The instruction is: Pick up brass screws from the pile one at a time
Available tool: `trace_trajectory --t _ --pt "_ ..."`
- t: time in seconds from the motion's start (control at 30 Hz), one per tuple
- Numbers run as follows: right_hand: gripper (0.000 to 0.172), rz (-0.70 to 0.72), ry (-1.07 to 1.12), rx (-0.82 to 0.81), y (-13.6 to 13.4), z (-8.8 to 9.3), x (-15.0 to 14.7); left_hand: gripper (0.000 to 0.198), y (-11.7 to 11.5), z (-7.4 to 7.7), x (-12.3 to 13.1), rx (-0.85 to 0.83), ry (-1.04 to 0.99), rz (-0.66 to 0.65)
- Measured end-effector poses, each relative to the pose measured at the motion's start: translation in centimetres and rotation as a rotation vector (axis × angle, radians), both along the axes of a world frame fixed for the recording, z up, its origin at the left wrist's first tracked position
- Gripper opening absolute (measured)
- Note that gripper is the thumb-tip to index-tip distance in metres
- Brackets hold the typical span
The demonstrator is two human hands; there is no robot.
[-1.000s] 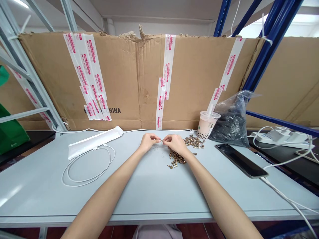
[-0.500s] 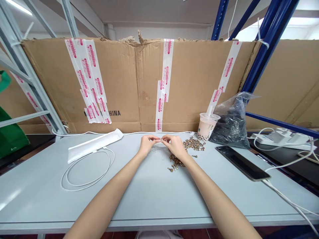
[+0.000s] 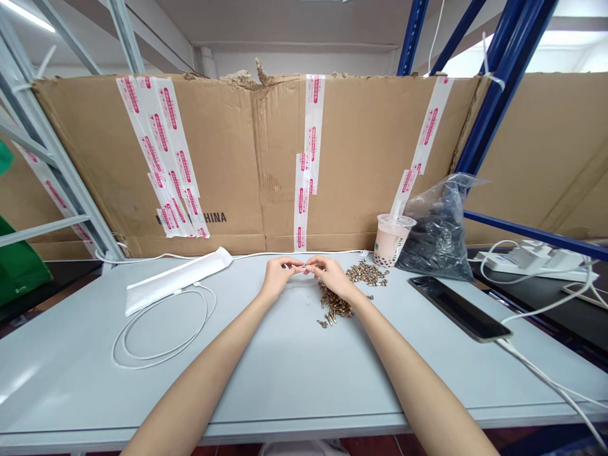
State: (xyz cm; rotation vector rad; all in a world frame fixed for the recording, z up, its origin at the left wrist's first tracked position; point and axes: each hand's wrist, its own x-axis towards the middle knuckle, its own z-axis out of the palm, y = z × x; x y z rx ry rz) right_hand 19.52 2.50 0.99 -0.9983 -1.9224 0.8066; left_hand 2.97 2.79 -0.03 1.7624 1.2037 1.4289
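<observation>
Head view: left hand (image 3: 278,277) and right hand (image 3: 329,276) fingertip to fingertip over a smooth, pale grey worktop (image 3: 304,380), both pinched narrow on a small piece (image 3: 304,266) too tiny to identify. Just below the fingertips, a faint scatter of clear bits (image 3: 299,288). Beside and partly behind the right hand, a heap of brass-coloured screws (image 3: 335,304); past that hand, a second heap (image 3: 368,274).

Beyond and right of the hands, a lidded drink cup (image 3: 390,244) with dark pearls at its base, just beside a clear plastic bag (image 3: 437,240) of dark contents. Closer in on that side, a phone (image 3: 458,308) lying slantwise, white cables (image 3: 541,370) trailing past its near end. Well to the right, a white power strip (image 3: 536,261) on a black surface (image 3: 577,326).

Left of the hands, a white paper sleeve (image 3: 178,278), with a coiled white cable (image 3: 137,367) nearer the front edge.

Straight beyond the hands, a tall cardboard panel (image 3: 228,158), ragged along the top, with red-and-white tape (image 3: 301,202) in strips. Flanking it, a grey metal frame (image 3: 61,152) to the left and a blue post (image 3: 494,107) to the right. Far left, something green (image 3: 21,259), cut off by the view. High overhead, a pale ceiling (image 3: 285,19).
</observation>
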Motion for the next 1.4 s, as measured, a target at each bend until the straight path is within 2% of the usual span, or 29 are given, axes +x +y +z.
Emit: trace_trajectory --t 0.13,0.37,0.57,0.8,1.03,1.23,1.4 --pt "0.023 0.036 -0.050 -0.029 -0.15 -0.24 0.07 0.010 -0.02 -0.21 -0.13 0.074 0.085 0.026" --pt "0.036 0.030 -0.160 0.057 0.29 -0.96 -0.05 0.009 -0.25 -0.37 0.03 0.224 0.195 0.019" --pt "0.043 0.019 -0.150 0.059 0.18 -0.64 0.09 0.010 -0.43 -0.24 0.29 0.210 0.181 0.032" --pt "0.036 0.045 -0.097 0.023 0.01 -0.36 0.18 0.010 -0.44 -0.21 0.30 0.239 0.197 0.046" --pt "0.048 0.054 -0.072 -0.028 0.06 -0.46 0.33 0.010 -0.67 0.04 0.52 0.221 0.212 0.012" --pt "0.037 0.123 -0.014 -0.068 -0.07 -0.05 0.60 0.009 -0.75 0.24 0.39 0.219 0.208 0.017" --pt "0.045 0.115 0.001 -0.102 0.14 -0.39 0.38 0.009 -0.73 0.14 0.51 0.267 0.254 -0.021"
